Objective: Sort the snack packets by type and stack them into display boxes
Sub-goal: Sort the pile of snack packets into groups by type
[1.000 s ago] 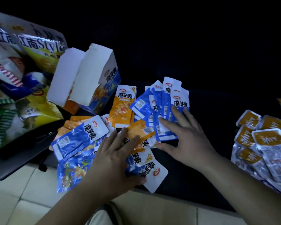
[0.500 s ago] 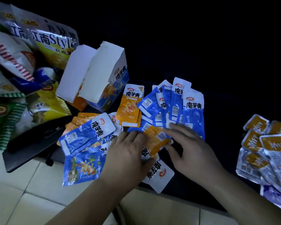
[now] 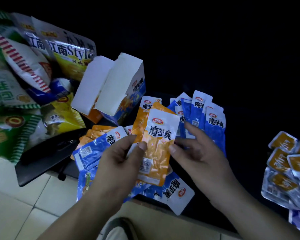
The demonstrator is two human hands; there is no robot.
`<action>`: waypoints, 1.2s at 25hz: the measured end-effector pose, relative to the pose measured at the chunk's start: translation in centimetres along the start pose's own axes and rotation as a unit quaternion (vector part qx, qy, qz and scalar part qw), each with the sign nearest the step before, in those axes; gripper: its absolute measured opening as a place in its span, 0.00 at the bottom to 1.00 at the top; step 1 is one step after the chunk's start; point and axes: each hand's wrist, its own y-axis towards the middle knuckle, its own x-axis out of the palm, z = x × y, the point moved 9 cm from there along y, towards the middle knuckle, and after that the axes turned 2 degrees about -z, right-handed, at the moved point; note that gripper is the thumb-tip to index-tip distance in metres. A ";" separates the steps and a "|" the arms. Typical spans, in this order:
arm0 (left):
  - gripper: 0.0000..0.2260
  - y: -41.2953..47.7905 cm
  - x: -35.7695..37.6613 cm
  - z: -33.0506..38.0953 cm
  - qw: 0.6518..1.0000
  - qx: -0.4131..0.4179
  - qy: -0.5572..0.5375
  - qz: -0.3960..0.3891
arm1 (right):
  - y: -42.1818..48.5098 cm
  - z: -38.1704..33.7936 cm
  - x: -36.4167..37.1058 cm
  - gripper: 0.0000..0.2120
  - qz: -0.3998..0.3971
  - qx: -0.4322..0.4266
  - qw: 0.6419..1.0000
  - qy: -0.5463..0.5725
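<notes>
— Orange foil, that's what I have up in front of me: one orange packet point(image 3: 158, 144), lifted clear of the mixed heap point(image 3: 177, 191) at the near edge of the table point(image 3: 241, 170), printed face toward me.

— Which hand has it?

— My left hand point(image 3: 121, 160) pinches its left side, thumb on the front. My right hand point(image 3: 199, 153) has its thumb at the right edge and its fingers reaching behind. I cannot tell whether it grips or only steadies.

— Where does it belong?

— With its own colour, I'd say. An orange pile point(image 3: 95, 134) lies just left of my left hand. The blue packets point(image 3: 215, 129) are fanned out beyond my right hand, and I want to keep those two groups apart.

— Any trick to doing it well?

— Lay it the same way up as the rest, edges squared, so that the stack will slide into a box in one piece. I should hold the packet by its rim and not crease the middle.

— And the boxes?

— Further back, two display boxes point(image 3: 126, 84) sit tilted, open ends toward me. One is printed orange and the other blue, so I would match each stack to its box. Large snack bags point(image 3: 68, 49) are piled behind them on the left.
</notes>
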 end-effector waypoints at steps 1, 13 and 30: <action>0.08 -0.1 0.7 -0.1 0.999 -0.012 -0.047 -0.005 | 0.1 0.0 1.6 0.26 -0.032 0.022 0.999 0.036; 0.08 1.5 -3.5 -2.4 0.997 -0.006 0.046 0.061 | 5.4 0.5 3.0 0.25 0.121 0.060 0.988 0.076; 0.41 1.1 -7.5 -3.6 0.849 0.152 0.506 0.024 | 0.4 2.8 2.2 0.28 -0.034 -0.010 0.948 -0.316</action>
